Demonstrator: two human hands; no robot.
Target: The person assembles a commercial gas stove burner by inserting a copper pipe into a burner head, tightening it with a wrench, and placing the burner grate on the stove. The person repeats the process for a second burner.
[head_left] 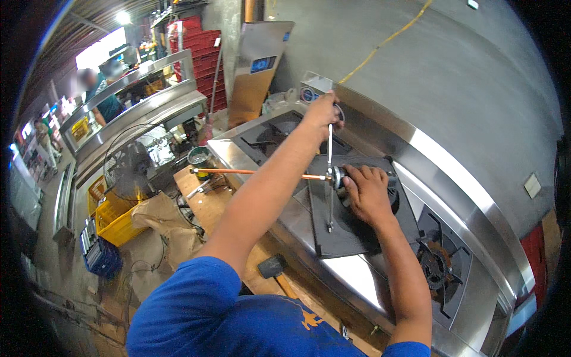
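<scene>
No word or number can be read anywhere in view; the lettering is too small or blurred. A blue rectangular label (263, 64) with rounded marks stands on the upright shiny metal panel (250, 98), and a smaller blue sticker (286, 36) sits near that panel's upper right corner. The small box (322, 83) by the wall carries a round blue print (308, 94). An orange figure-like emblem (311, 320) is printed on the blue shirt (238, 327).

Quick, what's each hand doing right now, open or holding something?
Left hand: closed, holding a slim metal rod.
Right hand: closed around the round fitting at one end of a copper tube.
</scene>
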